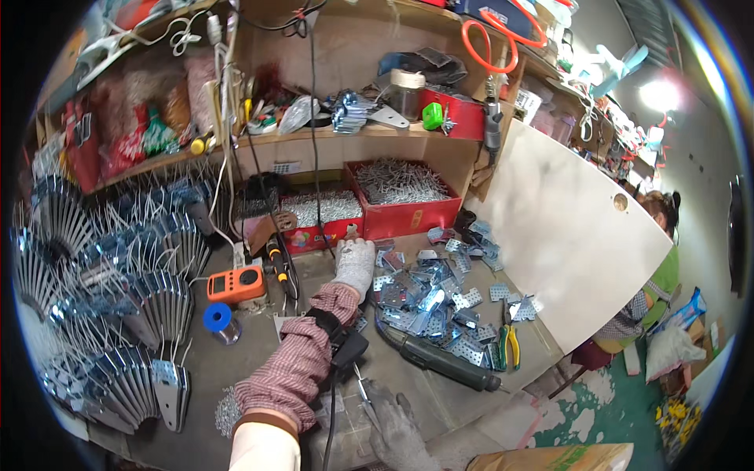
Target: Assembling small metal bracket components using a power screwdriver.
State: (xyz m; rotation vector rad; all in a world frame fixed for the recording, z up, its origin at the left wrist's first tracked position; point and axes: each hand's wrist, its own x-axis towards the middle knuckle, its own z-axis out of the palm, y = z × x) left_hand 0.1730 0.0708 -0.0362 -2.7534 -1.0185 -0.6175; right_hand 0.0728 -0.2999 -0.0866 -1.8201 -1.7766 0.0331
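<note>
My left hand (pixel 355 265), in a pale grey glove, reaches to the front wall of a red box (pixel 320 236) holding small silver metal parts. Its fingers are bent together at the wall; what they grip, if anything, is hidden. A black device (pixel 348 348) is strapped to that wrist, with a cable running down. Low in the middle, my right hand (pixel 395 430), in a darker grey glove, is closed around a slim pointed metal tool (pixel 366 397), angled upward. A second red box (pixel 412 220), full of longer screw-like pieces, stands to the right of the first.
Perforated metal plates (pixel 432 298) lie heaped right of my left hand. Beside them are a dark power tool (pixel 440 361) and yellow-green pliers (pixel 509 345). An orange meter (pixel 236 284), a blue spool (pixel 220 320) and stacked wired metal brackets (pixel 118 314) occupy the left. Cables hang down.
</note>
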